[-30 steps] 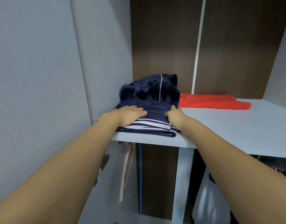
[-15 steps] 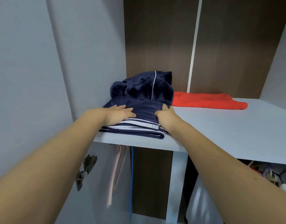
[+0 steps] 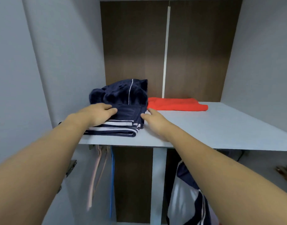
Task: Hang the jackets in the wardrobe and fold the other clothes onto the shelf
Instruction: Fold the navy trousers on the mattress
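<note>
- Pale grey shelf (image 3: 220, 127), dark wood back panel (image 3: 134, 46) behind.
- Folded navy striped garment (image 3: 123, 125) at shelf's left end; my left hand (image 3: 99, 114), grip flat, fingers straight, rests on it.
- My right hand (image 3: 154, 120), grip relaxed and empty, just beside it.
- Red garment (image 3: 175, 103) lies behind.

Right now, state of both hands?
Left hand: open, fingers resting flat on the folded navy striped garment, gripping nothing.
Right hand: open, fingers straight beside the garment's right edge on the shelf, holding nothing.
</note>
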`<action>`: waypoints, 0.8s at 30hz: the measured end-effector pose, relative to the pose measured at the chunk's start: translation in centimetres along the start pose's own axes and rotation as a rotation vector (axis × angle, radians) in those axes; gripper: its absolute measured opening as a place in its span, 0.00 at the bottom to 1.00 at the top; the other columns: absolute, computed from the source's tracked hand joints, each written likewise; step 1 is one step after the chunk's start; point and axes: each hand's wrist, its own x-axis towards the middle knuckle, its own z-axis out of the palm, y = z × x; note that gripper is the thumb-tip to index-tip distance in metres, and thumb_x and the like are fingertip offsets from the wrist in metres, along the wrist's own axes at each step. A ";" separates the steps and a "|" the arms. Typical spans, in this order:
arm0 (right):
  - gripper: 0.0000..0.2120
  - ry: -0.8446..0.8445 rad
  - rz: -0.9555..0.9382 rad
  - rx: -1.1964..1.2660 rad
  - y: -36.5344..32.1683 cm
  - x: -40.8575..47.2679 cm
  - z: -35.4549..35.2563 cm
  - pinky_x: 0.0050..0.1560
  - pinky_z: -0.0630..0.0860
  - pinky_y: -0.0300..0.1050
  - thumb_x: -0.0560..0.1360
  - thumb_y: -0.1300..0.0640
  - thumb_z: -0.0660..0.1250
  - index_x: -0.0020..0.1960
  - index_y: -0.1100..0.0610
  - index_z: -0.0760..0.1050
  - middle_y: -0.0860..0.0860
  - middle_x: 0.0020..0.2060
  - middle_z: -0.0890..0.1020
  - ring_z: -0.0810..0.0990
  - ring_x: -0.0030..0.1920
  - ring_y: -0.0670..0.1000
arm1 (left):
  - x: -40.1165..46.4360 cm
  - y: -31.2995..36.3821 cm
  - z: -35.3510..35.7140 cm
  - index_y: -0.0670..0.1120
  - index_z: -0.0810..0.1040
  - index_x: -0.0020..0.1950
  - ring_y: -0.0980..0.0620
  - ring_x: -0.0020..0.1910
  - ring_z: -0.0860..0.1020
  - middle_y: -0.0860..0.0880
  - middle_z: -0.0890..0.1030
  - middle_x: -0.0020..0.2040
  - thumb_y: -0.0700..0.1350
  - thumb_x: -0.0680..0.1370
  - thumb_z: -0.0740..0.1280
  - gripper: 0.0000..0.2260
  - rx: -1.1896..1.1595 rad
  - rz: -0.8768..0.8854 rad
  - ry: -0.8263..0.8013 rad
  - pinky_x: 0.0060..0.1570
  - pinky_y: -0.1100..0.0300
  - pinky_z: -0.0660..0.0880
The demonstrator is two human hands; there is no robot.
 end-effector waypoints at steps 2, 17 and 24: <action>0.26 0.077 0.023 -0.069 0.7 -2.6 -2.7 0.68 0.63 0.40 0.83 0.53 0.57 0.78 0.60 0.57 0.53 0.77 0.62 0.62 0.75 0.54 | -1.2 2.6 -0.4 0.54 0.69 0.75 0.44 0.75 0.65 0.50 0.66 0.77 0.65 0.81 0.53 0.27 -0.036 0.097 0.086 0.72 0.47 0.61; 0.32 0.585 0.227 -0.828 -0.9 -31.1 -18.6 0.74 0.54 0.46 0.80 0.54 0.60 0.80 0.58 0.53 0.54 0.79 0.55 0.55 0.78 0.53 | -16.8 27.9 2.2 0.40 0.60 0.78 0.44 0.78 0.57 0.42 0.61 0.79 0.48 0.83 0.57 0.24 -0.117 0.941 0.362 0.77 0.47 0.53; 0.29 0.995 0.102 -1.187 -8.6 -50.8 -23.8 0.74 0.54 0.46 0.77 0.58 0.64 0.76 0.63 0.61 0.58 0.76 0.62 0.60 0.76 0.57 | -32.5 39.6 -3.4 0.39 0.60 0.79 0.42 0.79 0.55 0.42 0.60 0.79 0.47 0.80 0.59 0.28 -0.445 1.318 0.687 0.78 0.45 0.48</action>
